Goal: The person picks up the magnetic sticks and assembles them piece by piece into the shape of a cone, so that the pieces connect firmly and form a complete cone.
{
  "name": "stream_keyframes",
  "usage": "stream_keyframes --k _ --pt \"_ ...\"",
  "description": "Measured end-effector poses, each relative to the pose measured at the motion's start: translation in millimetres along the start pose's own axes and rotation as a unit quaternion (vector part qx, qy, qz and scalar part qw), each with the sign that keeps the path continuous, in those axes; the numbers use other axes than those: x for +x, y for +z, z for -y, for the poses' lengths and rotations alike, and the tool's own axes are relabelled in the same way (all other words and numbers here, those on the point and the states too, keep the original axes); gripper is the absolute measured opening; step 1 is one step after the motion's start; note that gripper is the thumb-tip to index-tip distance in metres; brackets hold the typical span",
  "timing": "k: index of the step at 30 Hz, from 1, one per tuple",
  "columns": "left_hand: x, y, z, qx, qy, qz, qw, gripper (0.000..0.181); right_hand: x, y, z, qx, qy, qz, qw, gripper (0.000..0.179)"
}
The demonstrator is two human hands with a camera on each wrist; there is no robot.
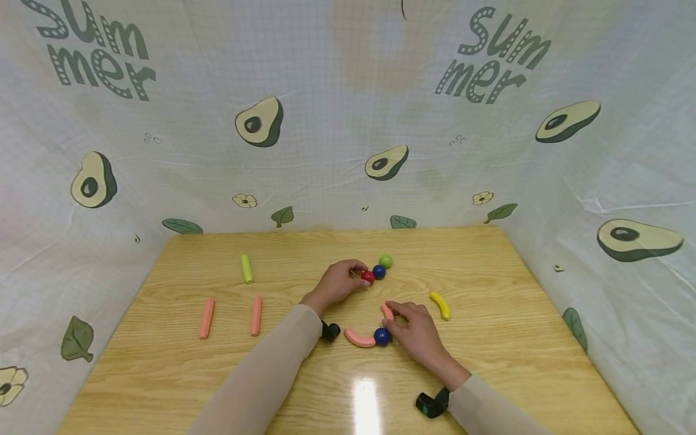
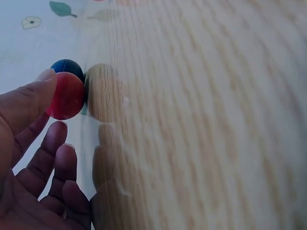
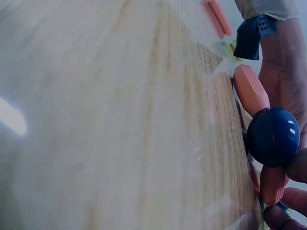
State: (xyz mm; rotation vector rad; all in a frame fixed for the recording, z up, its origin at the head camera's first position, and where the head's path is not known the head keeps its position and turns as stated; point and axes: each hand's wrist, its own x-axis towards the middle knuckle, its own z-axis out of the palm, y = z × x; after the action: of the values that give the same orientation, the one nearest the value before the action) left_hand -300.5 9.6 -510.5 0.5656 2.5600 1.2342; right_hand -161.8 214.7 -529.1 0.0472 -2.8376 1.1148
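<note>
My left hand (image 1: pixel 336 284) pinches a red ball (image 1: pixel 368 278) between thumb and fingers at the far middle of the table. Beside that ball sits a blue ball (image 1: pixel 379 271), with a green ball (image 1: pixel 385 261) just behind. Nearer, my right hand (image 1: pixel 417 333) grips a short curved pink stick (image 1: pixel 386 311) with its fingertips. The stick meets a second blue ball (image 3: pixel 273 136), and another curved pink stick (image 1: pixel 359 338) meets the same ball from the left. In the left wrist view, the red ball (image 2: pixel 69 96) partly hides the blue one behind it.
Two straight pink sticks (image 1: pixel 206 318) (image 1: pixel 256 315) lie on the left of the wooden table (image 1: pixel 163 374), a yellow-green stick (image 1: pixel 246 268) behind them. A curved yellow stick (image 1: pixel 440 306) lies right of my right hand. A printed cloth (image 1: pixel 326 199) hangs behind the table.
</note>
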Motion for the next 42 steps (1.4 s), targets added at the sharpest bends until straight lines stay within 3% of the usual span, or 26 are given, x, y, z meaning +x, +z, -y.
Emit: stream_keyframes --k 14,19,28,35,42 --pt "1.1 7.5 -2.5 0.039 -0.003 -0.007 0.9992 0.031 -0.8 -1.3 1.3 0.006 0.001 0.005 1.0000 0.044" --pt "-3.7 2.2 3.0 0.020 0.010 0.013 0.9996 0.030 -1.3 -1.9 0.8 0.006 -0.001 0.004 1.0000 0.044" --pt "-12.4 -4.2 8.2 -0.008 0.006 0.041 0.9991 0.031 -1.2 -2.9 2.0 0.005 -0.002 0.007 1.0000 0.044" --pt "-16.6 -8.1 10.8 0.013 0.014 0.041 0.9990 0.031 -0.7 -2.5 4.0 0.003 -0.005 0.012 0.9999 0.044" --pt "-23.5 -5.7 6.3 0.019 0.033 0.090 0.9952 0.032 -0.3 -2.3 3.9 0.000 -0.010 0.009 0.9999 0.043"
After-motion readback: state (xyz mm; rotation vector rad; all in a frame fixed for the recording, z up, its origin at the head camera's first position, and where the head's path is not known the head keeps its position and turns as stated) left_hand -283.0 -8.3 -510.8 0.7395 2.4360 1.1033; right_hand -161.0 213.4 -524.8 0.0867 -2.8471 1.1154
